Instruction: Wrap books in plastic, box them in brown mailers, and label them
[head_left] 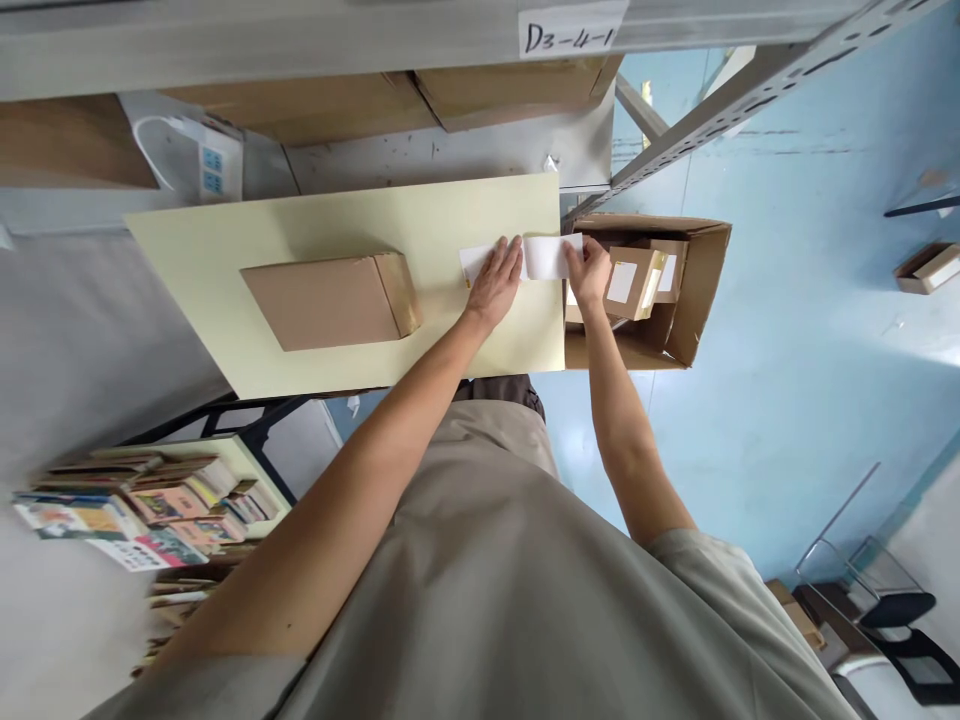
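A white paper label strip [545,257] lies near the right end of the pale yellow tabletop [337,222]. My left hand [495,280] rests flat on the strip with its fingers stretched out, covering part of it. Between the thumb and fingers of my right hand [591,270] is the strip's right end, at the table's edge. The strip bends up slightly between my hands. To the left, a closed brown cardboard box [330,302] sits on the tabletop, apart from both hands.
An open carton [694,295] holding several small labelled boxes [632,283] adjoins the table's right edge. Behind the table stands a grey metal shelf [337,40] with large cartons [517,92] and a power strip [217,168]. Stacked books [180,500] are at lower left.
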